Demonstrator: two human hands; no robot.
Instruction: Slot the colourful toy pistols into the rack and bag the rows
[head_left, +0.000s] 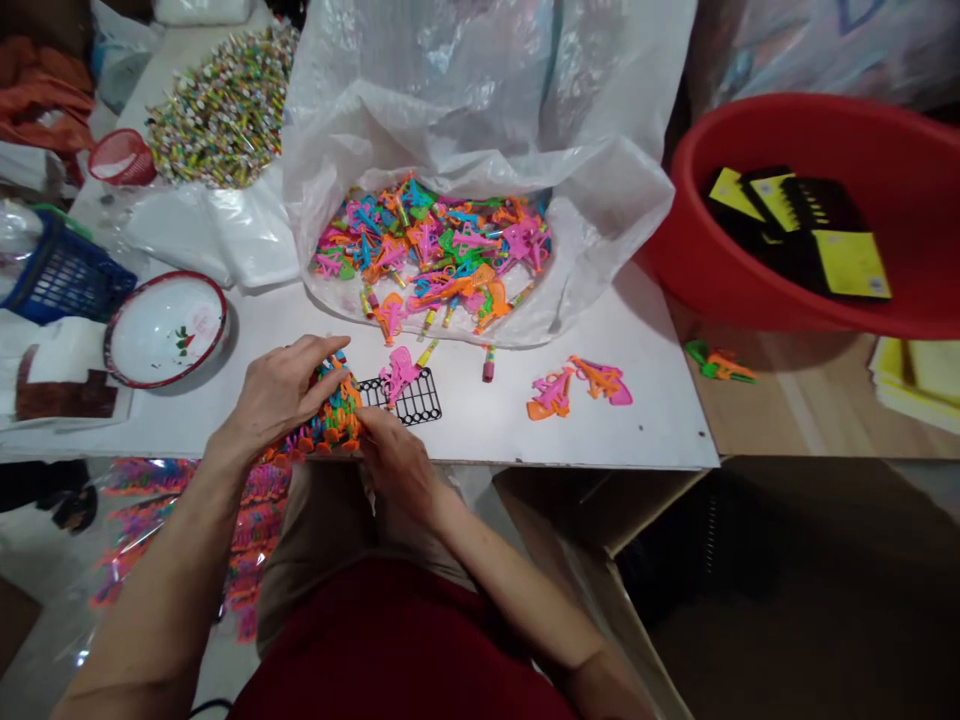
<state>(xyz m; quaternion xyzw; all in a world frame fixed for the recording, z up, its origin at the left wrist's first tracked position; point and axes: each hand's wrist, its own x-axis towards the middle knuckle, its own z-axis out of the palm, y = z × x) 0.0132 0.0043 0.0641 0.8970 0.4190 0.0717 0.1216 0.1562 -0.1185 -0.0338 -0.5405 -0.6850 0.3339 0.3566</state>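
A black plastic rack (420,398) lies near the table's front edge, its left part covered by a dense row of colourful plastic toys (337,412). My left hand (281,390) rests over the row from the left, fingers bent around its top. At the row's right side is my right hand (394,450), its fingertips pressed together against the toys; what they pinch is too small to make out. A pink toy (400,372) lies across the bare part of the rack. Behind it, a white plastic bag (607,210) holds a heap of similar toys (450,245).
Pink and orange toys (577,385) lie to the right on the white table (465,430). An enamel bowl (169,325), a blue basket (71,265) and a heap of small tubes (229,110) are left. A red tub (757,290) holding black racks stands right; an open box (622,520) is below.
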